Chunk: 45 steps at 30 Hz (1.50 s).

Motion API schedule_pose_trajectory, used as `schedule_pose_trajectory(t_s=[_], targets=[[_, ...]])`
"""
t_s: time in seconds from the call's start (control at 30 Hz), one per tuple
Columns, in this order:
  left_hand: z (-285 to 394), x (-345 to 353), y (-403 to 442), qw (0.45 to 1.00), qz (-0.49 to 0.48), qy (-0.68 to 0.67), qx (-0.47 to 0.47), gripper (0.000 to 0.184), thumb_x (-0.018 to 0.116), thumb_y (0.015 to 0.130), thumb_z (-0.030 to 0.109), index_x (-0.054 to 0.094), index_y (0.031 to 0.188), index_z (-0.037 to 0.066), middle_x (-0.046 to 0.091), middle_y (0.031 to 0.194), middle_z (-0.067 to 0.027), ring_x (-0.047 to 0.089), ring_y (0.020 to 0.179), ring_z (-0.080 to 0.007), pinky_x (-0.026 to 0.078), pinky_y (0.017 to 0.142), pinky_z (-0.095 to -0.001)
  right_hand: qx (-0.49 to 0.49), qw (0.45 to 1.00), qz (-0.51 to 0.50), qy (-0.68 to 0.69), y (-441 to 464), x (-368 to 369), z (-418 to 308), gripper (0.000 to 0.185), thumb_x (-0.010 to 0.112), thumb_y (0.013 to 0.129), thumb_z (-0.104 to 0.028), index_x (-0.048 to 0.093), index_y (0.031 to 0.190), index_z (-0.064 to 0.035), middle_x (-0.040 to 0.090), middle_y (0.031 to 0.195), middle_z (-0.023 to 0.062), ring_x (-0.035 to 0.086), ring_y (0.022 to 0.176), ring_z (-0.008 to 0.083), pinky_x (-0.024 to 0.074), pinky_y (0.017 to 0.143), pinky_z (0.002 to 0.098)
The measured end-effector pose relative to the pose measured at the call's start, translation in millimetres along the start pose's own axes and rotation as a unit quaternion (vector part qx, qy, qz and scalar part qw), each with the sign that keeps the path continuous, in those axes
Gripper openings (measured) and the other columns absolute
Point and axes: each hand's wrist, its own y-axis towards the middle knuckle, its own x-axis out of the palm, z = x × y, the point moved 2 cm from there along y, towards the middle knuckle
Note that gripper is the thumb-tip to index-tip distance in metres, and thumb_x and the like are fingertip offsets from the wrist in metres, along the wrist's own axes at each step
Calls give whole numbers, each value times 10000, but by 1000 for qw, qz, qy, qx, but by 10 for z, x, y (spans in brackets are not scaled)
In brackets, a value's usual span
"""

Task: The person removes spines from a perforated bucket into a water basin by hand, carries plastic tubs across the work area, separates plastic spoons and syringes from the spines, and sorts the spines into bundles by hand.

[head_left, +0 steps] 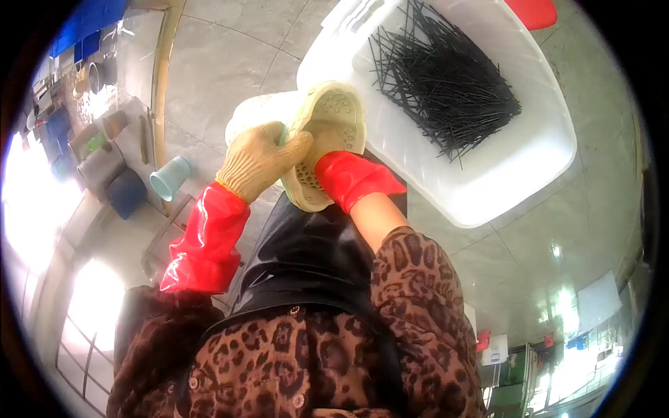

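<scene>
At far left, glare washes out the windows, and the room's clutter blurs at the curved edge. One pale blue-green plastic bin lies on its side on the grey tiled floor. Next comes the left grip in a tan knit glove below a shiny red sleeve, closed on the rim of a cream perforated rubber clog. The clog is in both hands, above the black apron; behind it is a rounded off-white form, possibly a second clog. The right grip reaches inside the clog, its fingers hidden, so I cannot tell whether it is open or closed. To the right, one white plastic tub on the floor holds thin black sticks, too tangled to count. One red object is cut off beyond it.
</scene>
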Motion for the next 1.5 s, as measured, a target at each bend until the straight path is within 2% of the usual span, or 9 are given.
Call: schedule_pose_trajectory(t_s=[0.1, 0.23, 0.27, 0.4, 0.53, 0.77, 0.9, 1.13, 1.5], targets=[[-52, 36, 12, 1000, 5, -22, -5, 465, 539, 700, 416, 536, 638, -45, 479, 523, -152, 493, 501, -189, 408, 509, -321, -14, 999, 35, 29, 468, 285, 142, 191, 486, 749, -153, 630, 856, -89, 595, 951, 97, 571, 866, 237, 452, 743, 345], [-168, -38, 79, 998, 6, -54, -19, 491, 524, 700, 444, 552, 672, -45, 505, 544, -140, 509, 521, -192, 416, 523, -319, 39, 935, -280, -215, 254, -131, 538, 176, 480, 742, -136, 639, 811, -105, 621, 841, 87, 602, 788, 227, 479, 639, 358], [-217, -72, 123, 998, 4, -46, -33, 506, 513, 702, 458, 561, 701, -46, 521, 565, -138, 522, 537, -194, 422, 533, -316, 9, 905, -192, -380, -17, -250, 666, 155, 490, 715, -134, 642, 731, -109, 620, 742, 89, 599, 701, 270, 473, 604, 367], [-440, -248, 110, 994, 15, -91, -67, 507, 466, 708, 441, 595, 765, -46, 585, 688, -175, 566, 651, -248, 432, 631, -332, 152, 982, 51, -102, -844, -787, 1453, 224, 424, 726, -113, 597, 855, -55, 590, 833, 162, 544, 834, 335, 430, 735, 390], [-689, -314, -84, 990, 25, -132, -51, 562, 493, 706, 456, 568, 866, -78, 580, 671, -166, 579, 627, -228, 444, 597, -312, 442, 896, -4, -52, -1241, -1413, 1021, 421, 456, 703, -88, 476, 1118, -19, 511, 1075, 203, 464, 1025, 335, 358, 881, 374], [-1105, -725, -650, 998, -39, -47, -30, 447, 522, 664, 380, 596, 873, -10, 609, 764, -144, 582, 709, -248, 452, 659, -335, 426, 897, 68, 99, -1316, -1258, 454, 345, 508, 708, -144, 531, 1034, -32, 548, 1021, 175, 527, 941, 280, 396, 831, 331], [-1618, -450, -1010, 958, 39, -266, -105, 361, 513, 645, 259, 591, 920, 40, 590, 642, -104, 560, 572, -188, 440, 559, -310, 242, 964, 5, 115, -1205, -1165, 100, 316, 529, 699, -162, 572, 960, 11, 589, 932, 142, 550, 886, 226, 392, 809, 285], [-2402, -252, -1462, 807, 69, -546, -215, 269, 523, 671, 242, 606, 677, -14, 563, 557, -101, 516, 469, -165, 385, 445, -269, 347, 886, 71, 298, -1657, -365, 799, 150, 550, 670, -140, 556, 745, -11, 559, 656, 107, 538, 643, 246, 415, 540, 348], [-4073, -97, -1824, 532, 140, -766, -333, 227, 508, 691, 142, 540, 769, -69, 500, 544, -131, 472, 377, -207, 361, 342, -330, 4, 984, -59, -169, 209, -789, -1781, 130, 482, 710, -128, 566, 767, -47, 568, 726, 159, 551, 686, 309, 430, 593, 392]])
